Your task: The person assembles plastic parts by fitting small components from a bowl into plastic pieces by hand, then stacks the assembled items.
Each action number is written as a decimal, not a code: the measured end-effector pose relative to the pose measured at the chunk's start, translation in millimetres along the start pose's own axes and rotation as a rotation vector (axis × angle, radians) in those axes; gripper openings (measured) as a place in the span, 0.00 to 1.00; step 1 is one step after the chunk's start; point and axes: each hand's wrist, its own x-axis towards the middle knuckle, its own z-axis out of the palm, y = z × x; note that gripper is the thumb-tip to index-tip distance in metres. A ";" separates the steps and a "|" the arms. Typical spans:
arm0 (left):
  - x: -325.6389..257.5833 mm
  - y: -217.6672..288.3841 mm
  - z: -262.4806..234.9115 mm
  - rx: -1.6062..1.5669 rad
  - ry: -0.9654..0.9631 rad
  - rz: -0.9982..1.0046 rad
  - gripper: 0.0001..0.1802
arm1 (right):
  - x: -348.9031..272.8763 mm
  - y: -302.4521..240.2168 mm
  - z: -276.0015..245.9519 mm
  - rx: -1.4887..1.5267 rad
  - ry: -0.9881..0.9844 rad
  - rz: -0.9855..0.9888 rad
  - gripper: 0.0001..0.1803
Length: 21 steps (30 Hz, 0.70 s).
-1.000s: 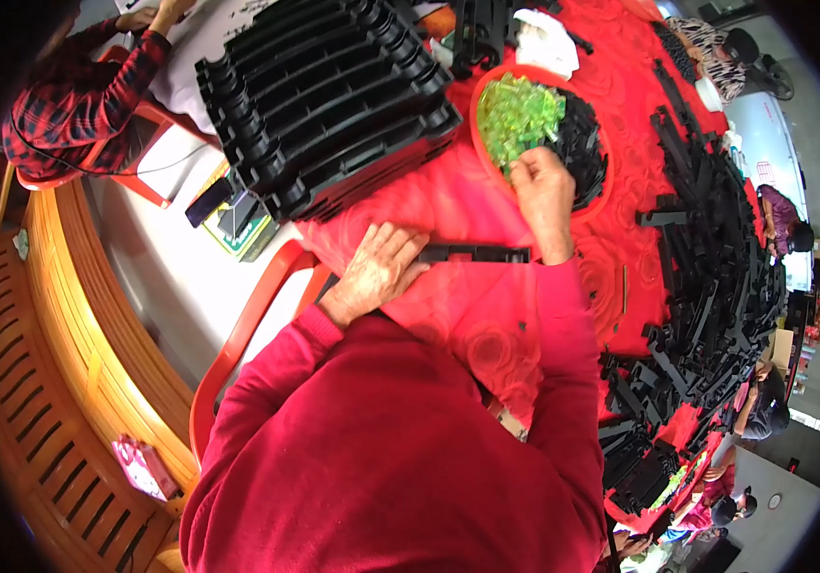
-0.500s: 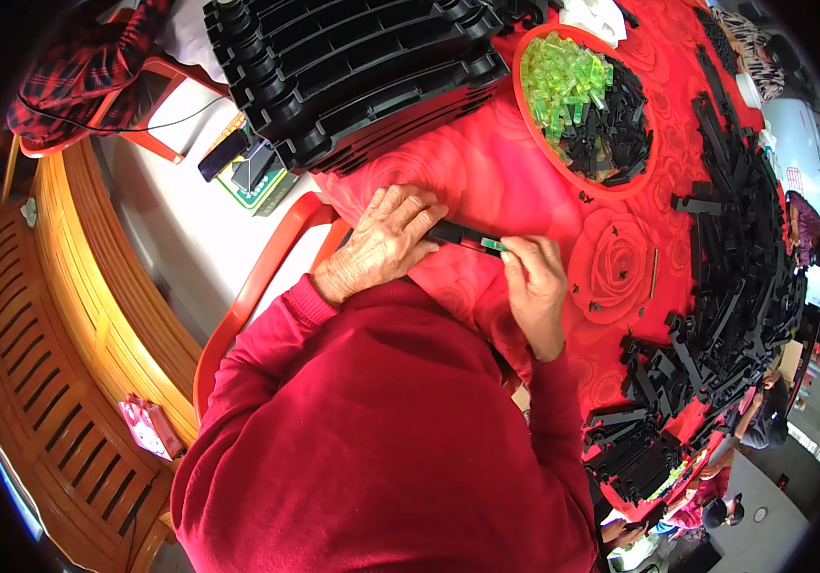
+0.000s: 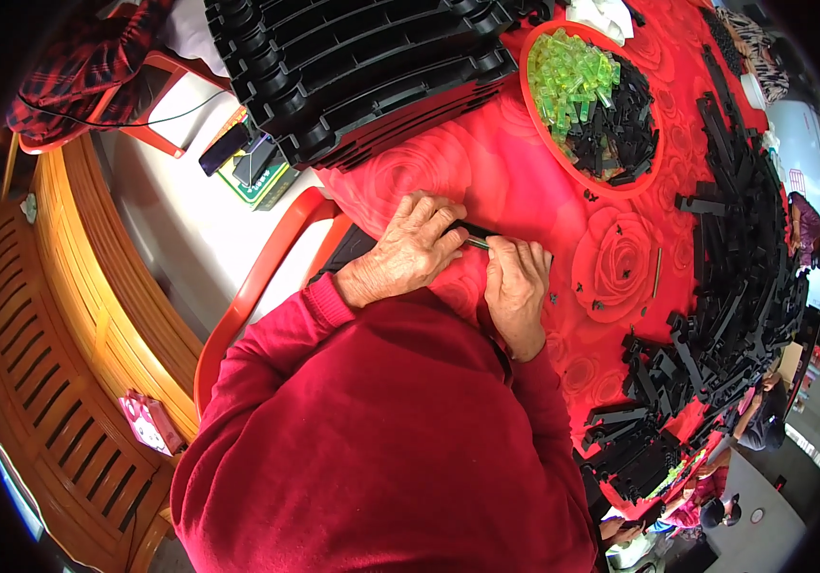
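Close in front of my body, a narrow black plastic bar [image 3: 474,232] spans the short gap between my hands. My left hand [image 3: 410,246] grips its left part, with bent fingers over the top. My right hand [image 3: 517,294] is closed around the other end, thumb and fingers pressed on it. A thin greenish glint shows on the bar beside the right fingertips; most of the bar is covered by my fingers. Beyond my right hand stands a red-orange basket [image 3: 527,103] with clear yellow-green pieces [image 3: 572,76] and small black plastic parts [image 3: 628,134].
A tall stack of black plastic trays [image 3: 362,76] rises at the far left of the red tablecloth [image 3: 486,172]. Many loose black bars [image 3: 739,248] lie heaped along the right side. A red chair [image 3: 272,258] and a wooden bench [image 3: 66,382] are at left. Other people sit at far right.
Both hands have come closer together, the left moving right and the right moving slightly left. The green piece, plainly visible on the bar before, is now almost covered by the right fingers.
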 end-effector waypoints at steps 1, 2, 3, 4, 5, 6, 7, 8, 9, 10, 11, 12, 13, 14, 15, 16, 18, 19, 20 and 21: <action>-0.4 -1.0 1.0 0.022 -0.007 0.006 0.17 | -0.6 -0.6 -0.2 0.007 -0.006 0.025 0.12; -0.7 -1.4 1.8 0.043 -0.013 0.012 0.17 | -1.1 -0.5 -0.1 0.008 -0.008 0.026 0.12; -0.7 -0.7 2.9 0.043 -0.015 0.011 0.17 | -2.0 -0.2 0.1 -0.008 -0.015 0.022 0.11; -0.5 0.4 4.7 0.107 -0.027 0.023 0.16 | -2.8 0.0 0.4 -0.024 -0.022 0.017 0.11; -0.1 1.5 6.3 0.171 -0.040 0.035 0.16 | -2.9 -0.3 0.5 -0.023 -0.023 0.017 0.11; 0.5 2.0 7.5 0.170 -0.040 0.034 0.16 | -2.5 -0.8 0.4 -0.019 -0.016 -0.001 0.11; 2.0 2.2 8.7 0.193 -0.067 0.038 0.15 | -2.5 -1.1 0.0 -0.015 -0.008 -0.018 0.11; 3.2 2.3 9.6 0.216 -0.094 0.042 0.15 | -3.3 -1.8 0.8 -0.016 -0.008 -0.016 0.11; 3.8 2.5 10.3 0.215 -0.095 0.043 0.15 | -4.5 -3.1 2.6 -0.021 0.011 -0.024 0.12; 4.3 3.0 11.4 0.218 -0.098 0.033 0.14 | -6.0 -4.3 4.0 -0.027 0.030 -0.030 0.12; 4.7 3.3 12.3 0.222 -0.101 0.023 0.13 | -7.2 -5.2 4.8 -0.029 0.029 -0.027 0.12; 4.9 3.3 12.7 0.219 -0.103 0.024 0.13 | -8.2 -6.1 5.6 -0.047 0.040 -0.021 0.12; 4.6 2.8 12.3 0.209 -0.099 0.030 0.13 | -9.3 -7.5 6.6 -0.065 0.050 -0.014 0.12; 4.5 2.4 12.0 0.199 -0.095 0.037 0.13 | -10.3 -8.9 7.6 -0.066 0.050 -0.010 0.12; 4.6 2.3 11.8 0.196 -0.097 0.039 0.13 | -11.2 -10.3 8.5 -0.062 0.065 0.022 0.12; 4.9 2.1 11.4 0.191 -0.100 0.042 0.13 | -11.6 -11.1 9.3 -0.056 0.081 0.052 0.12; 4.8 0.4 11.7 0.186 -0.104 0.045 0.13 | -11.6 -11.8 10.0 -0.069 0.064 0.060 0.13; 4.4 -1.3 13.2 0.170 -0.096 0.050 0.13 | -10.5 -12.9 9.6 -0.084 0.048 0.066 0.14; 4.4 -2.4 14.0 0.154 -0.087 0.055 0.12 | -8.9 -14.6 8.4 -0.084 0.047 0.066 0.14; 5.3 -2.4 13.6 0.154 -0.086 0.054 0.12 | -6.8 -16.8 6.5 -0.067 0.050 0.052 0.15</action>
